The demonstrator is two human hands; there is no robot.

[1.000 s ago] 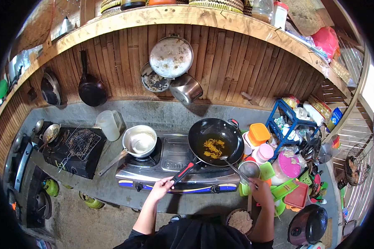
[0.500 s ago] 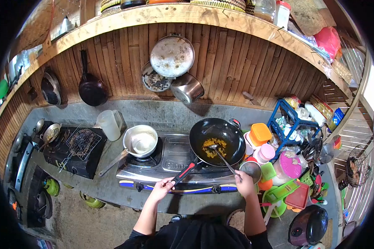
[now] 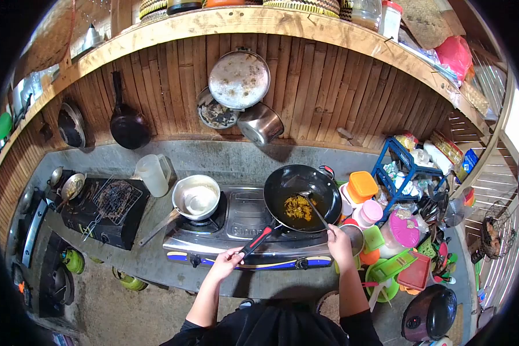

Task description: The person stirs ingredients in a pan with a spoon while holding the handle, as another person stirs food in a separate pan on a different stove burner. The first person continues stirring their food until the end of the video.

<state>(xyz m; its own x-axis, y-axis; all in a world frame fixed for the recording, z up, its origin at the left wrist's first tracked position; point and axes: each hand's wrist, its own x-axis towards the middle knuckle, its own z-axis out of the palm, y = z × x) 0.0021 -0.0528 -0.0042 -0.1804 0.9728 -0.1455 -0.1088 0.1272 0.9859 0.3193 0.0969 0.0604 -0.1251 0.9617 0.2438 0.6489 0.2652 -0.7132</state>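
Note:
A black wok [image 3: 279, 179] rests on the right burner of the stove [image 3: 245, 214]. My left hand [image 3: 226, 264] is closed around the end of its red-and-black handle [image 3: 258, 241]. Inside the wok, a yellow-orange chopped mixture [image 3: 298, 208] lies gathered in dark, shiny oil. My right hand [image 3: 339, 242] grips a long-handled cooking spoon [image 3: 317, 214], whose head is in the wok at the upper right edge of the mixture. On the left burner stands a light-coloured saucepan [image 3: 196, 197] containing whitish liquid or showing a pale inside.
Left of the stove are a clear plastic pitcher [image 3: 152, 176] and a black grill stove [image 3: 104, 210]. Plastic containers [image 3: 363, 187], a blue rack [image 3: 395, 150] and green bowls crowd the right. Pans [image 3: 130, 130] and lids hang on the wooden wall, under a shelf [image 3: 236, 26].
The spoon head has moved right and up within the wok. The mixture, spread out before, is now gathered in a tighter heap. My left hand stays on the handle.

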